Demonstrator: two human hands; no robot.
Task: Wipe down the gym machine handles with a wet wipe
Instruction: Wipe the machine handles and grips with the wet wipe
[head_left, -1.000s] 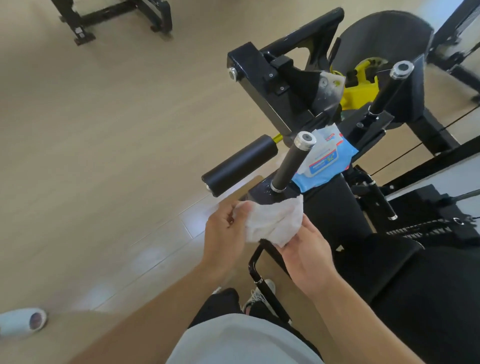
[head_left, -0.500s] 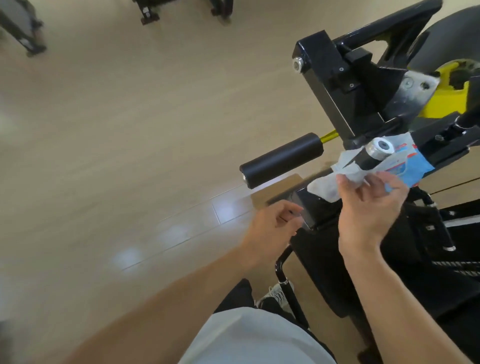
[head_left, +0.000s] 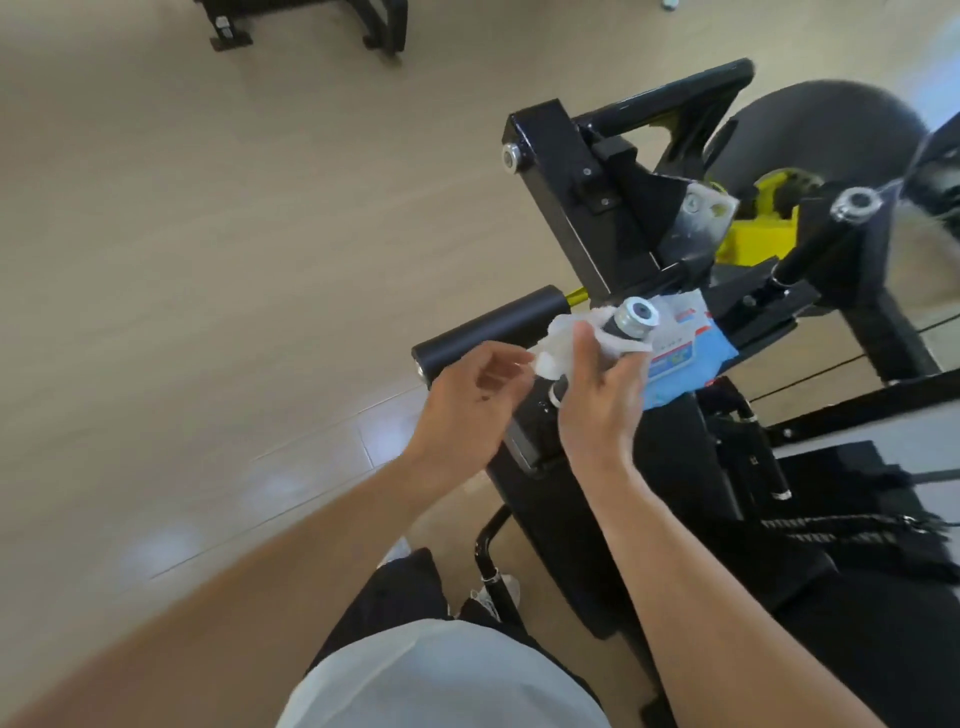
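Note:
A white wet wipe (head_left: 558, 338) is wrapped around the near handle (head_left: 635, 318), a black bar with a silver end cap. My right hand (head_left: 602, 395) is closed around the wipe and the handle, thumb on the left side. My left hand (head_left: 470, 410) sits just left of it, fingers loosely curled, fingertips touching the wipe's loose corner. A second handle (head_left: 815, 234) with a silver cap rises at the upper right, untouched. A blue pack of wipes (head_left: 685, 358) lies on the machine behind the near handle.
The black machine frame (head_left: 566, 208) and a black foam roller (head_left: 488, 332) stand just beyond my hands. Yellow parts (head_left: 758, 239) sit further right. Cables run at the right (head_left: 810, 374). Another machine's base (head_left: 301, 26) stands at the top on wooden floor (head_left: 208, 260).
My right hand slid the wipe down around the near handle and closed on it. My left hand rose from below to the wipe's loose edge.

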